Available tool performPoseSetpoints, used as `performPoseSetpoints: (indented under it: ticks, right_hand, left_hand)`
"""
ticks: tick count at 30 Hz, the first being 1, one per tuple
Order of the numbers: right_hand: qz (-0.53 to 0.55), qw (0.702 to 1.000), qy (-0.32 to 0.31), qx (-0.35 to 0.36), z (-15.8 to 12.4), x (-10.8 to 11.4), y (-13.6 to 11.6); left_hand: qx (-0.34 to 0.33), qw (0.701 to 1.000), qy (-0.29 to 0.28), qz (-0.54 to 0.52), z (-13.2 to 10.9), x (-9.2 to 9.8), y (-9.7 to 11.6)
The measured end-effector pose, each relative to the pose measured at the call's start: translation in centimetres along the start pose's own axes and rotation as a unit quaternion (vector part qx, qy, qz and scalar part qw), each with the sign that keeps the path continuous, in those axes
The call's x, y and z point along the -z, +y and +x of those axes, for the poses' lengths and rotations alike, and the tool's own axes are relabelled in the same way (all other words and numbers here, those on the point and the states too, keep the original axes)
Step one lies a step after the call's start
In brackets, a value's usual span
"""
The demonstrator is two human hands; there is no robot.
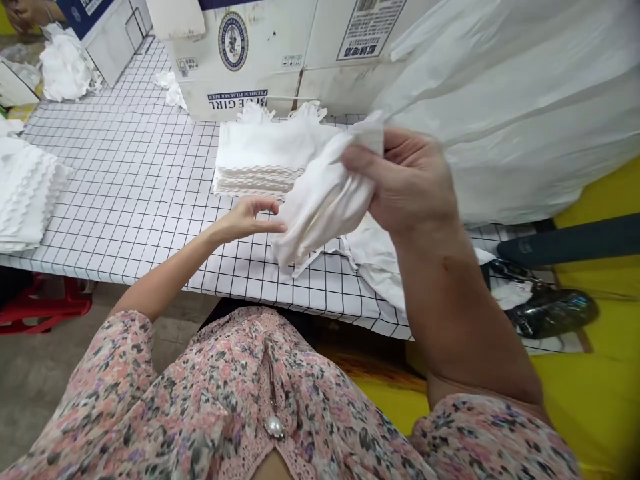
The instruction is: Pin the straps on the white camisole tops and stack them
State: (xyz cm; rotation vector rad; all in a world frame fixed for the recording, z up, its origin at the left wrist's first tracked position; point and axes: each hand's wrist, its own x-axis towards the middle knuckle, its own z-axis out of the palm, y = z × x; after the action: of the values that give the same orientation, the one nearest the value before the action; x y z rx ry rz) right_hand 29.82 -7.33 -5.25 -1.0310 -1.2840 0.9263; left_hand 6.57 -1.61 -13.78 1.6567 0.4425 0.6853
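My right hand point(413, 177) grips a piece of soft white cloth point(325, 193) near its upper end, thumb on top, and holds it above the table. The cloth hangs in loose folds toward the lower left. At its left edge is my left hand point(253, 217), thumb and finger apart, the fingertips close against the fabric; whether they touch it I cannot tell. Behind the held cloth sits a neat stack of white cloth pieces point(265, 150) with wavy front edges and loose strips at the back. More white cloth point(380, 260) lies loosely under my right forearm.
A white carton point(270, 53) stands behind the stack. A big white plastic bag point(520, 113) bulges at the right. Another wavy-edged stack point(27, 193) lies at the left edge of the grid-patterned table point(125, 173). A dark shiny object point(555, 313) rests at right. Another person's hand point(27, 13) shows far left.
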Motion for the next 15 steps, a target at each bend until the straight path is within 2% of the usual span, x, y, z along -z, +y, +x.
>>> performPoseSetpoints:
  ticks: [2,4,8,11,15]
  right_hand:
    - [0.022,1.000,0.022,-0.005,0.3,1.0,-1.0]
    - [0.029,0.999,0.029,-0.015,0.5,1.9,-1.8]
    - [0.011,1.000,-0.005,-0.026,0.7,3.2,-2.0]
    - [-0.064,0.997,0.030,-0.009,0.9,4.4,-0.9]
    - [-0.127,0.982,0.114,0.082,1.3,5.9,0.4]
  left_hand:
    - [0.010,0.998,-0.001,-0.056,-0.4,-0.2,-0.5]
    - [0.011,0.995,0.023,-0.097,-0.7,-0.5,-0.4]
    - [0.045,0.987,0.093,-0.120,-1.3,-0.4,0.3]
    - [0.065,0.990,0.113,-0.061,-2.3,1.3,1.1]
    - [0.080,0.992,0.093,0.040,-4.0,4.9,3.2]
